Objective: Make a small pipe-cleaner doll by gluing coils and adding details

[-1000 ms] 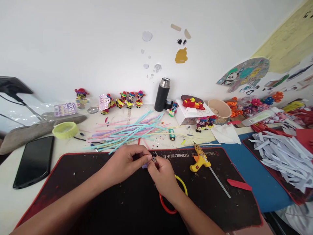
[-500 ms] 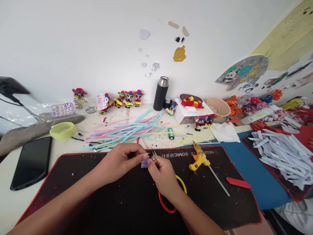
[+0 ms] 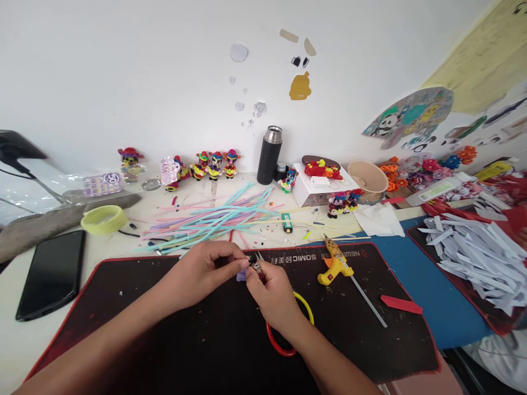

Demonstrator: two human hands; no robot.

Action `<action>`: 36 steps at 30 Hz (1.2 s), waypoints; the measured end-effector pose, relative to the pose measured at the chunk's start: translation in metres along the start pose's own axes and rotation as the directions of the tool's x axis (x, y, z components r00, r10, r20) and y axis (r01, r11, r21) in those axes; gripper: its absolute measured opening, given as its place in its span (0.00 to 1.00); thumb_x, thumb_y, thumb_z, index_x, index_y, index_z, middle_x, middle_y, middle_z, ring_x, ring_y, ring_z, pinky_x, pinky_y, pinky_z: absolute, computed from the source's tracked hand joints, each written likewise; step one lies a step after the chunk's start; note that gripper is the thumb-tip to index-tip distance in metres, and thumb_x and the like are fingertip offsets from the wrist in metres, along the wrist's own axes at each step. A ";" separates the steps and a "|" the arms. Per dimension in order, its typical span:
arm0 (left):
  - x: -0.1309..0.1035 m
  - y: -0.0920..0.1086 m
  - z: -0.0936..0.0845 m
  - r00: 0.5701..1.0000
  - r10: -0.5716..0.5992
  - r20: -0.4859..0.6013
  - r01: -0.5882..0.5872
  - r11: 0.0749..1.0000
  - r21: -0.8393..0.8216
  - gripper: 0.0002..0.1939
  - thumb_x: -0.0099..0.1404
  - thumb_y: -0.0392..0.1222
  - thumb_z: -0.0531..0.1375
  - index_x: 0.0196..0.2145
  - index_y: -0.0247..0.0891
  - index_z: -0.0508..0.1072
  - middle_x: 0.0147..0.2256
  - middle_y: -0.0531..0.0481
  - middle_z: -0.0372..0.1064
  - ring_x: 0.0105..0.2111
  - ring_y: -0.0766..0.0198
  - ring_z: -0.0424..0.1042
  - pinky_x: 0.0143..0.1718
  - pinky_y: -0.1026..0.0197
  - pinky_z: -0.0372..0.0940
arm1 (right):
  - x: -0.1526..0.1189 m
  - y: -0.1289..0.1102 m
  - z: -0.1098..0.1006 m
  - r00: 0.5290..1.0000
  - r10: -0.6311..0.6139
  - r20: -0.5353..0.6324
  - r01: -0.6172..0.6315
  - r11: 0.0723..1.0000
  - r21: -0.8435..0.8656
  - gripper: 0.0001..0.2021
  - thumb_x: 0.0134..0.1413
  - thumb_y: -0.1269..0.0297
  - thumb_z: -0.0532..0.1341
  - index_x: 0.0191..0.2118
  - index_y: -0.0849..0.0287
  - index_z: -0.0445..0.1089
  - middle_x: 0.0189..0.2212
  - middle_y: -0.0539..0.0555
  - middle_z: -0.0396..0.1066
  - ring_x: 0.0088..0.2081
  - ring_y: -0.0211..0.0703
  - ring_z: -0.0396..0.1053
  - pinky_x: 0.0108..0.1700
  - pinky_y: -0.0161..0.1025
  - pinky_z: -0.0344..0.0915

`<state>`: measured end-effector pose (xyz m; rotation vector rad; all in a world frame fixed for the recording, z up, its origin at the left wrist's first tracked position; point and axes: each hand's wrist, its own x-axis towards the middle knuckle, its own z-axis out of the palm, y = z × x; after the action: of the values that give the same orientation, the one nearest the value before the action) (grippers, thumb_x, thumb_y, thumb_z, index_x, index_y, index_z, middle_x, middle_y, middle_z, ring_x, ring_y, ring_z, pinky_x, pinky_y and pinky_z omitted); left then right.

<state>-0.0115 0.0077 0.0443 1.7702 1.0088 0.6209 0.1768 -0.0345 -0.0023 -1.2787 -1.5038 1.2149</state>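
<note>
While a lavender fuzzy piece [image 3: 241, 275] is clamped between thumb and forefinger of the left hand [image 3: 216, 271], scissors [image 3: 283, 352] are held in the right hand [image 3: 272, 285], its fingers curled around them and set close beside the left fingertips. The piece is seen just below those fingertips, and more of it is shown there than a second ago, so the hold seems to have been shifted slightly, with the close handwork carried on; whether anything has been cut cannot be told. The blade tips are pointed just past the fingers, the red and yellow handles being shown from under the right palm. Beyond the fingers, pastel chenille stems [image 3: 218, 219] are scattered; to the right of the fingers, a yellow hot glue gun [image 3: 337, 269] is laid on the black desk mat [image 3: 197, 340]
</note>
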 end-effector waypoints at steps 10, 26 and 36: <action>-0.002 -0.001 -0.004 1.000 0.007 0.030 -0.009 0.999 0.048 0.15 0.75 0.49 0.60 0.35 0.40 0.81 0.31 0.53 0.76 0.31 0.65 0.70 0.35 0.64 0.62 | 0.001 -0.002 0.000 1.000 -0.023 -0.008 0.023 1.000 -0.020 0.16 0.61 0.59 0.56 0.23 0.53 0.53 0.20 0.43 0.50 0.24 0.36 0.48 0.26 0.36 0.48; -0.001 0.002 -0.008 0.984 -0.090 0.155 0.103 0.991 -0.083 0.17 0.73 0.55 0.62 0.37 0.39 0.83 0.27 0.55 0.70 0.28 0.66 0.62 0.30 0.65 0.56 | 0.000 0.002 -0.001 0.998 0.060 0.011 -0.060 0.998 -0.003 0.14 0.58 0.59 0.58 0.24 0.53 0.56 0.20 0.42 0.50 0.23 0.35 0.48 0.26 0.36 0.47; -0.001 0.000 -0.010 0.980 -0.111 0.163 0.124 0.990 -0.070 0.20 0.73 0.57 0.61 0.37 0.38 0.82 0.28 0.53 0.69 0.30 0.65 0.62 0.32 0.64 0.57 | -0.002 0.003 0.000 0.999 0.046 0.004 -0.046 0.998 -0.040 0.15 0.59 0.59 0.59 0.23 0.54 0.59 0.19 0.43 0.52 0.23 0.36 0.49 0.26 0.36 0.48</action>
<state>-0.0192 0.0120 0.0479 1.6491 0.9579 0.4330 0.1781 -0.0365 -0.0046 -1.3447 -1.5166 1.2233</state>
